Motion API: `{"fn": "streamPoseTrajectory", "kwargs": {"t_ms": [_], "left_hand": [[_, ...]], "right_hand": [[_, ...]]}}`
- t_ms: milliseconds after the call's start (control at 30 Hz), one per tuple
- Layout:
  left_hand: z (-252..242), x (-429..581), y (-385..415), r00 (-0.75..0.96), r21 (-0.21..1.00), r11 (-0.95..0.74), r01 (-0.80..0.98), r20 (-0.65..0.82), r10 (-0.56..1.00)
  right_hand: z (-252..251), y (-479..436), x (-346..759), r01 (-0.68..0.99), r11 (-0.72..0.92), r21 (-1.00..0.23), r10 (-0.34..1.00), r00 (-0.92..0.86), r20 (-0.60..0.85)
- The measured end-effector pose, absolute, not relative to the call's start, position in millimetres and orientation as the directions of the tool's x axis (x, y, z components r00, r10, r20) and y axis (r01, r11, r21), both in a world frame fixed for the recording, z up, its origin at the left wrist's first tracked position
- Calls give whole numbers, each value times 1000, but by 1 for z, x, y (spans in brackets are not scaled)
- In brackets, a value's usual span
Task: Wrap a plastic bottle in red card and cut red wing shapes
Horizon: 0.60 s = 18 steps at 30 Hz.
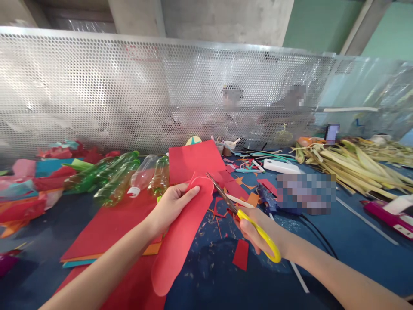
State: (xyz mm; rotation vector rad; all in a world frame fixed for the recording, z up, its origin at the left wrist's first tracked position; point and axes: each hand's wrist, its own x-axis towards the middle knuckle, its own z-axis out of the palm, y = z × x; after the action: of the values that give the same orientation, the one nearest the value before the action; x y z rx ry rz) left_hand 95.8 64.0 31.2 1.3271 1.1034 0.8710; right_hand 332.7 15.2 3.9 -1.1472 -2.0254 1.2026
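My left hand [179,202] pinches a long strip of red paper [179,247] near its upper end, thumb on top. The strip's lower end is rounded and hangs toward me. In my right hand [254,226] is a pair of scissors [261,234] with yellow handles, my fingers closed round the grips. The blades point up and left, and their tips meet the edge of the paper just right of my left thumb. A thin curl of red paper stands off the strip's upper end. How far the blades are apart is hard to make out.
Green and clear plastic bottles [119,181] lie left of centre beside stacked red sheets [106,228]. Paper scraps [240,254] litter the blue table [206,284]. Dried husks [364,163] and a magenta tool [387,217] lie right. A perforated metal screen [97,94] stands behind, with people beyond.
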Motion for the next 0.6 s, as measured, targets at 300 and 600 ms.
{"fn": "streamPoseTrajectory", "kwargs": {"t_ms": [300, 600], "left_hand": [[32, 96, 62, 329, 973, 61, 223, -135, 935], [35, 94, 62, 355, 977, 14, 213, -91, 930]], "right_hand": [[7, 16, 332, 412, 453, -791, 799, -581, 155], [6, 16, 330, 421, 452, -787, 808, -567, 161]]}}
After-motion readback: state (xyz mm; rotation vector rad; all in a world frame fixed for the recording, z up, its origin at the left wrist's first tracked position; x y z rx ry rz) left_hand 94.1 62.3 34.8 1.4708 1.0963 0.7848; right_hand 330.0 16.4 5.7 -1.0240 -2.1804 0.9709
